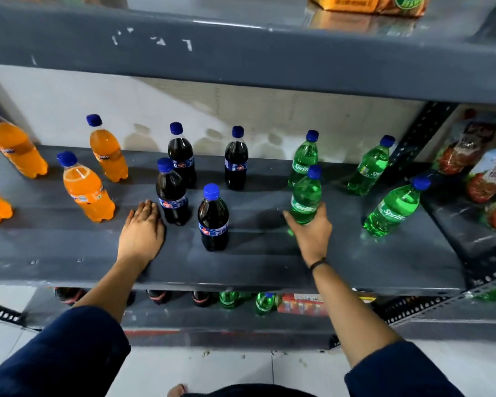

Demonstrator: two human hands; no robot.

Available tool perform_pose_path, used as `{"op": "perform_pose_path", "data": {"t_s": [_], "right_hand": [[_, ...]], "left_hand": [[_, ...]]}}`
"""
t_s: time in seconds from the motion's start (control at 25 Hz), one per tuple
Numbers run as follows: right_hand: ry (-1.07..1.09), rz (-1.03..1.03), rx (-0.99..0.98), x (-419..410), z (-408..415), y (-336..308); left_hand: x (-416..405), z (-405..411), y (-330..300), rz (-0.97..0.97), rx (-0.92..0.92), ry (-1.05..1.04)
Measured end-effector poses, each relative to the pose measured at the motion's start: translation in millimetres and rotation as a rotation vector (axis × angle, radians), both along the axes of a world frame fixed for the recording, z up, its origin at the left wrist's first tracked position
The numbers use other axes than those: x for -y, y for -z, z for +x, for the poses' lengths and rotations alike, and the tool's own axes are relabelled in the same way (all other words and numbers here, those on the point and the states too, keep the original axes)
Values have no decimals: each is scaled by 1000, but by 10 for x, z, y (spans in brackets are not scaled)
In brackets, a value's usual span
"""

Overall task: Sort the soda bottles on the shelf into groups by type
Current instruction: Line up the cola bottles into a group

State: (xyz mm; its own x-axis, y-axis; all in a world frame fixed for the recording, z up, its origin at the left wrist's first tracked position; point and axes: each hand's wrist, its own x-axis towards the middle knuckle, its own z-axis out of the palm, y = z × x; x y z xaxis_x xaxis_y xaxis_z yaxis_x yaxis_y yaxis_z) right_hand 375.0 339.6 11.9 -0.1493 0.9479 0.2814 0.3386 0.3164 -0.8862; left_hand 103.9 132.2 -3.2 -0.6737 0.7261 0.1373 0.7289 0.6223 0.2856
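On the grey shelf [69, 247], the right hand [312, 233] clamps a green Sprite bottle [305, 196] standing right of the cola bottles [213, 217]. The left hand [142, 230] lies flat and empty, fingers loose, just left of them.

Two arms reach out, one hand flat and one hand gripping.
The left hand [141, 232] lies palm down with fingers together and straight. The right hand [309, 233] curls its fingers tight around something, with a dark band on its wrist.
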Motion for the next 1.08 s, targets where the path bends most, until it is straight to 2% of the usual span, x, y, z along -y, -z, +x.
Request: {"op": "perform_pose_path", "data": {"t_s": [0.2,0.44,0.6,0.68,0.76,0.84,0.96,1.08], "right_hand": [[72,-31,2,-105,109,26],[-82,-92,38,-56,200,-39],[112,17,-124,655,117,28],[-49,68,-76,1064,-15,59],[-308,12,78,1264,-229,45],[-451,-35,222,1309,-472,1],[-434,-52,320,1278,-756,-35],[-360,-58,270,1187,-873,-10]], "left_hand": [[13,-1,-4,4,2,6],[17,12,-30,-3,12,4],[22,26,-35,9,15,-1],[25,25,-33,4,16,1],[27,19,-31,1,16,1],[26,15,-34,2,19,1],[22,13,-30,12,22,7],[30,1,-37,13,35,2]]}}
